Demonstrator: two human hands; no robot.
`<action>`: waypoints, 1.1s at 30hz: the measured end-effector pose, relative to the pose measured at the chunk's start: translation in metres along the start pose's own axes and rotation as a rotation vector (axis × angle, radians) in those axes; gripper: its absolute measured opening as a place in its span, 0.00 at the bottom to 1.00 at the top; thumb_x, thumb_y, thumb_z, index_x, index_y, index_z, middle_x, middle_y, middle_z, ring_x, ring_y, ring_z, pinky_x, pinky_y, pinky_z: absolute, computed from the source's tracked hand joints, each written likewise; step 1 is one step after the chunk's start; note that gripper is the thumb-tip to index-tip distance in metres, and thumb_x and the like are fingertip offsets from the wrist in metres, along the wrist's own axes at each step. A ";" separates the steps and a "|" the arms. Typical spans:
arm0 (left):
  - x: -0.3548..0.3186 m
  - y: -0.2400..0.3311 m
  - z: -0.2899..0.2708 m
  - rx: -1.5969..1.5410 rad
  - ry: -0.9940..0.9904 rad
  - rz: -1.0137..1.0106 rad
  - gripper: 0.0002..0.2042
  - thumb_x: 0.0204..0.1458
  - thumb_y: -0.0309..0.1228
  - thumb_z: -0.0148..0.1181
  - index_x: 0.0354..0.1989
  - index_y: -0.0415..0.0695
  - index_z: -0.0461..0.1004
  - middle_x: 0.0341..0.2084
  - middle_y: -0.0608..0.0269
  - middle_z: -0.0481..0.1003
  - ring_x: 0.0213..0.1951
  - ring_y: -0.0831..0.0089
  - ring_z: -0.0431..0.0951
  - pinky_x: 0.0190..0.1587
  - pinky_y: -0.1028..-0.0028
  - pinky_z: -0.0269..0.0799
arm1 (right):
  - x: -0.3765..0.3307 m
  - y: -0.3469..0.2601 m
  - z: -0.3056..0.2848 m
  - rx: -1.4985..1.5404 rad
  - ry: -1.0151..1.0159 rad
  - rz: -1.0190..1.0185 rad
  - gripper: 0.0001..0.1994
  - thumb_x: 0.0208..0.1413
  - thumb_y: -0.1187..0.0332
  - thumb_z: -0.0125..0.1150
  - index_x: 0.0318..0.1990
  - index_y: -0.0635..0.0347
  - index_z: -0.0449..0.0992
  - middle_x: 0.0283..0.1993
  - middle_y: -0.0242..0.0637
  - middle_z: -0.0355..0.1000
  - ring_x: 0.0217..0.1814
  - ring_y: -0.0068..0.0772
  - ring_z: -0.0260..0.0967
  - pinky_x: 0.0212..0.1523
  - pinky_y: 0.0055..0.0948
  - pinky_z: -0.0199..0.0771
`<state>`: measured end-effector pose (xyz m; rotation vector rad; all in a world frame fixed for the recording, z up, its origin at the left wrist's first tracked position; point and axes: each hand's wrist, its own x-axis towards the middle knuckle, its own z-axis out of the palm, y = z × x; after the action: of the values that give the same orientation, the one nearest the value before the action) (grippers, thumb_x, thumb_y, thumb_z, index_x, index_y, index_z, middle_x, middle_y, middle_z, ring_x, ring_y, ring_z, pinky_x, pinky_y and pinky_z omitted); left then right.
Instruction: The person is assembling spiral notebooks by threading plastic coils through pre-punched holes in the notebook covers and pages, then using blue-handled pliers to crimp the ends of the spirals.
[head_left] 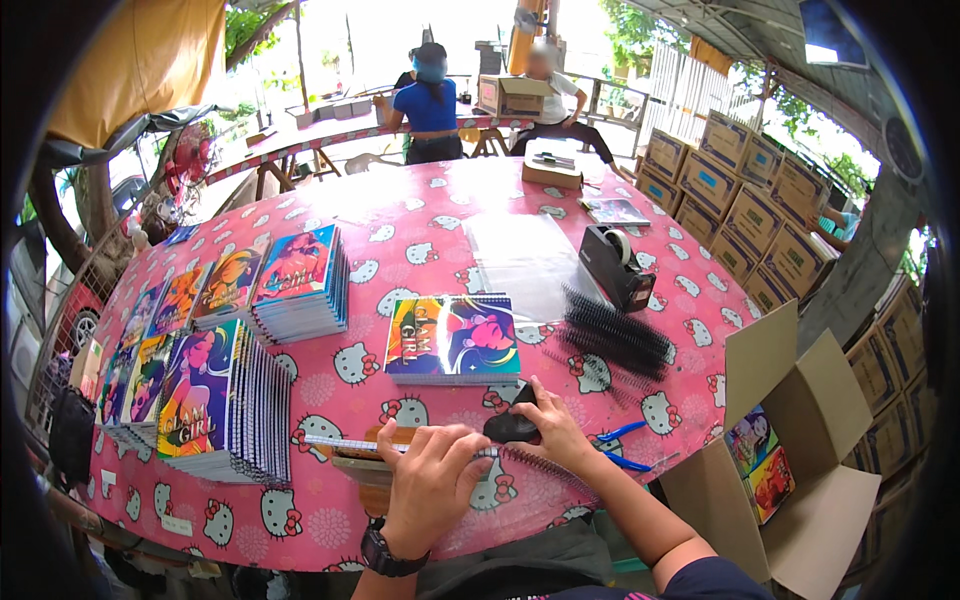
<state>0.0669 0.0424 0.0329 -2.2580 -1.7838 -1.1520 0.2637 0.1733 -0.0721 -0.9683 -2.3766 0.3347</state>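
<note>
At the table's near edge a notebook stands on its long side, its punched edge facing up. My left hand, with a black watch at the wrist, grips it with the fingers over the top. A dark coil runs from the notebook's right end toward my right forearm. My right hand closes over a black rounded device that sits just beyond the coil; the lower fingers are partly hidden. Blue-handled pliers lie right of that hand. Ahead lies a short stack of spiral notebooks.
Tall stacks of notebooks fill the left side. A tape dispenser, loose black coils and clear plastic sheets lie to the right. An open carton stands at the right edge. Other people sit and stand beyond the table.
</note>
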 end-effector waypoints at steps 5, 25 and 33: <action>0.004 0.002 -0.002 -0.001 0.018 -0.017 0.12 0.52 0.41 0.57 0.41 0.52 0.74 0.34 0.73 0.74 0.41 0.74 0.73 0.59 0.52 0.39 | 0.000 -0.008 -0.006 -0.053 -0.026 0.056 0.24 0.41 0.53 0.70 0.47 0.49 0.74 0.64 0.59 0.52 0.63 0.60 0.55 0.61 0.46 0.57; -0.015 -0.019 -0.011 -0.056 0.112 -0.148 0.25 0.36 0.33 0.71 0.47 0.51 0.72 0.27 0.74 0.73 0.36 0.75 0.74 0.63 0.53 0.38 | 0.052 -0.045 -0.057 0.926 -0.494 -0.012 0.21 0.52 0.53 0.60 0.43 0.63 0.78 0.56 0.44 0.67 0.58 0.36 0.63 0.57 0.37 0.61; -0.014 -0.020 -0.013 -0.088 0.113 -0.163 0.30 0.35 0.34 0.72 0.51 0.49 0.68 0.26 0.74 0.74 0.36 0.74 0.74 0.62 0.53 0.39 | 0.070 -0.053 -0.063 0.385 -0.344 0.033 0.24 0.52 0.49 0.60 0.41 0.65 0.78 0.53 0.48 0.69 0.55 0.39 0.66 0.56 0.36 0.62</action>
<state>0.0423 0.0313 0.0268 -2.0766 -1.9385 -1.3815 0.2284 0.1859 0.0295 -0.8174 -2.4605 1.0004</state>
